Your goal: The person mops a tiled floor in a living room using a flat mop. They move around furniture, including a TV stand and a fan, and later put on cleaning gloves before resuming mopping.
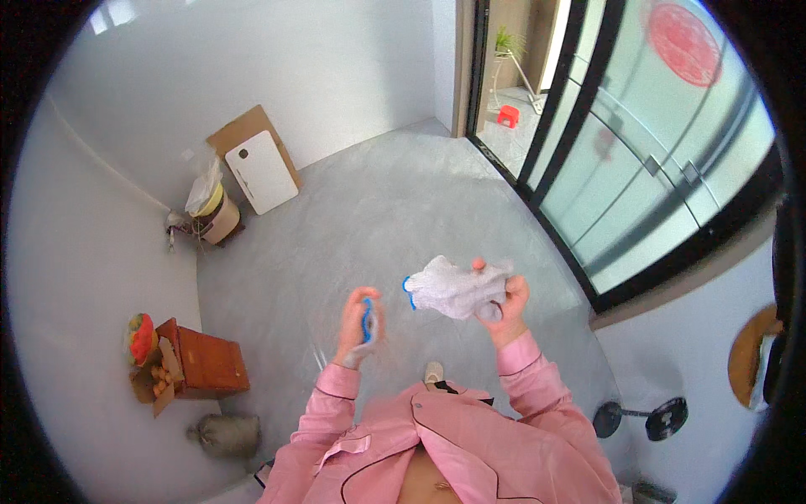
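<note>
Above the floor, in front of my body, my right hand [512, 301] is closed on a white knit work glove [457, 287]. The glove stretches left from my fingers, and its blue-edged cuff points toward my left hand. My left hand [353, 319] is raised apart from it, fingers curled and somewhat blurred. A whitish piece with a blue edge [368, 323] lies against its palm. It looks like a second glove, crumpled, with most of its shape hidden. Pink sleeves cover both my forearms.
A reddish-brown cabinet [210, 359] stands left, beside an open carton [164, 378] and a sack [227, 435]. A bin [218, 220] and a white board [262, 172] are by the far wall. Right are sliding glass doors [646, 160] and a black dumbbell-shaped object [667, 418].
</note>
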### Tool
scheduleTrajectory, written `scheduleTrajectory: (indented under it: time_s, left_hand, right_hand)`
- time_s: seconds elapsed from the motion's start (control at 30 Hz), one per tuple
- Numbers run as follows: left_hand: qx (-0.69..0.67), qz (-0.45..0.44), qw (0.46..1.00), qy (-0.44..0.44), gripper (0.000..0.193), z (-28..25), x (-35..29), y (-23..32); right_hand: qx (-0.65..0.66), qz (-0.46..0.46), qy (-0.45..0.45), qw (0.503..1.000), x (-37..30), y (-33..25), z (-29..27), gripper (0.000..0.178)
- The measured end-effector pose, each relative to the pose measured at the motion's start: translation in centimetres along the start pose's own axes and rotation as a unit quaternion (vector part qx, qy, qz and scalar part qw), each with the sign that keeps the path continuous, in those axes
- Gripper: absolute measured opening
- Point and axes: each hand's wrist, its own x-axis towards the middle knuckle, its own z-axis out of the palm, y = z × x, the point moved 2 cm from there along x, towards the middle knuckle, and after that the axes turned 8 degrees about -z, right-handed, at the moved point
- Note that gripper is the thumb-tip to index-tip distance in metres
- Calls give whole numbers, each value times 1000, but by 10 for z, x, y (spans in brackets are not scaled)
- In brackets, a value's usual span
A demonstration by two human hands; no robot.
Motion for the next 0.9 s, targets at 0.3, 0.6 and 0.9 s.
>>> scheduleTrajectory:
  time_s: [0.3,0.6,0.9]
  left_hand:
    - [-110,-128,963,-209,64,75,160,38]
    - [16,-222,959,-177,19,98,371,63]
    - [248,-131,907,-314,14,169,538,88]
  right_hand:
    - [52,-51,94,993,152,-37,-46,45]
    - [-322,-118,201,918,267,-93,-91,31]
    - [-736,-354,163,553,406,-124,-102,19]
